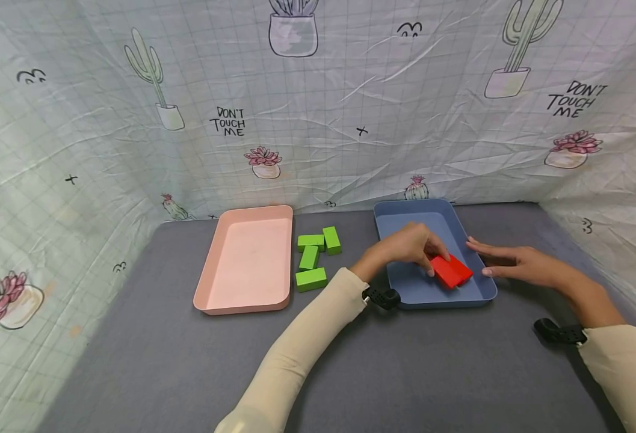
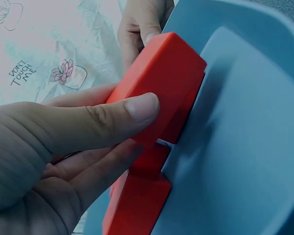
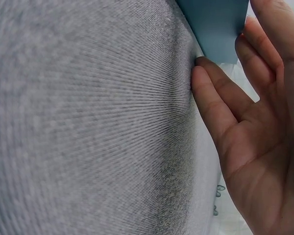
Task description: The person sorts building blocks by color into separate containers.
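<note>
Inside the blue tray [image 1: 420, 294], my left hand [image 1: 412, 243] pinches a red block [image 2: 161, 83] between thumb and fingers. Other red blocks [image 2: 137, 203] lie right beneath and beside it on the tray's floor, seen in the left wrist view; in the head view they form one red cluster [image 1: 450, 272]. My right hand [image 1: 529, 264] is at the tray's right side, fingers extended and fingertips at the outer wall. In the right wrist view its straight fingers [image 3: 213, 100] reach down to the table surface beside the blue wall [image 3: 218, 29].
A pink tray [image 1: 242, 310] stands to the left on the grey table [image 1: 188, 367]. Several green blocks [image 1: 311, 279] lie between the two trays, some touching. A printed cloth [image 1: 323, 120] hangs behind the table and along its sides.
</note>
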A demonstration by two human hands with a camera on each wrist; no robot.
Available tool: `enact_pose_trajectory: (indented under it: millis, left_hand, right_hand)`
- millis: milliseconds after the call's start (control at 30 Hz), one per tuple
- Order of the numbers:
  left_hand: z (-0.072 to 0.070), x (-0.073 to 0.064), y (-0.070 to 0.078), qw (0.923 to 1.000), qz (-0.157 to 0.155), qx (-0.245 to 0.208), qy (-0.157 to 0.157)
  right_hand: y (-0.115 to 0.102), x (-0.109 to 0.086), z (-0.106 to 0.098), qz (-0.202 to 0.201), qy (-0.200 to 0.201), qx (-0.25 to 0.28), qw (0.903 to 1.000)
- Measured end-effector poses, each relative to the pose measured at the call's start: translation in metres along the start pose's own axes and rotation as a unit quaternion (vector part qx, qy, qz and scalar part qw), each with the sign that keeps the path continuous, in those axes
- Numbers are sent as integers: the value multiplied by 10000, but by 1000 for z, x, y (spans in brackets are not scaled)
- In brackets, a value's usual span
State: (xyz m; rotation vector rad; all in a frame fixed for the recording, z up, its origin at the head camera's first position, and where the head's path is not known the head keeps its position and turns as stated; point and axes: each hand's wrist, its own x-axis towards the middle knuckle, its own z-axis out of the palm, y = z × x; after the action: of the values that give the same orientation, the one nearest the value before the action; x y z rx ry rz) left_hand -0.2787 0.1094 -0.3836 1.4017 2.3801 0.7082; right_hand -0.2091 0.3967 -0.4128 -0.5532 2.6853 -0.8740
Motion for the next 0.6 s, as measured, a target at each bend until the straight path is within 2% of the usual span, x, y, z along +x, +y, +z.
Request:
enact_pose_trajectory:
  millis: [167, 600]
  left_hand:
    - [-2, -1, 1, 9996, -53, 185, -196]
    - [-1, 5, 6, 9990, -220, -185, -348]
  right_hand:
    - [0, 1, 0, 15, -1, -47, 10000]
    - [0, 0, 0, -151, 64, -205, 9997]
